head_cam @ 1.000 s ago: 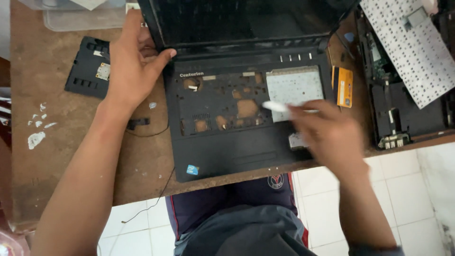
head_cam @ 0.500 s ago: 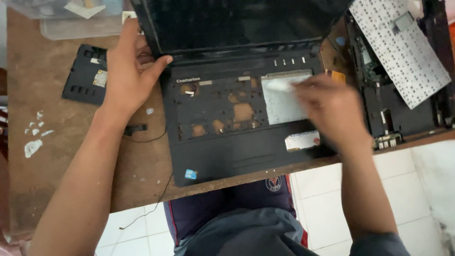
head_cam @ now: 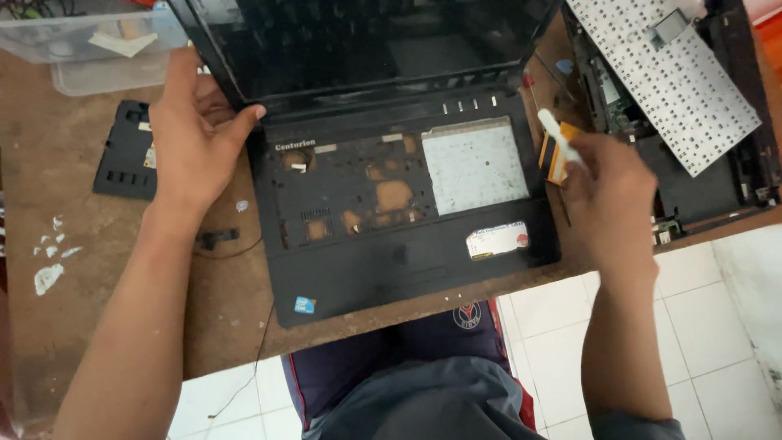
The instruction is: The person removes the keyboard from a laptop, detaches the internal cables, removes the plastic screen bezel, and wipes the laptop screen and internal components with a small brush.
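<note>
A black laptop (head_cam: 375,269) lies open on the brown wooden table (head_cam: 73,326), its keyboard removed so the bare tray with holes and a silver plate (head_cam: 475,165) shows. My left hand (head_cam: 191,134) grips the left corner of the laptop at the hinge, thumb on the base. My right hand (head_cam: 609,195) is off the laptop's right edge, closed on a small white stick-like tool (head_cam: 557,137) that points up and left. The screen (head_cam: 366,41) leans back at the top.
A detached white keyboard (head_cam: 668,73) rests on a second opened black laptop base (head_cam: 709,179) at the right. A black plastic cover (head_cam: 126,151) and white scraps (head_cam: 49,261) lie left. A clear plastic box (head_cam: 81,49) stands at the top left. White floor tiles lie below the table edge.
My right hand with the white tool has moved from over the silver plate to the right, off the laptop's edge. My left hand has stayed at the hinge corner.
</note>
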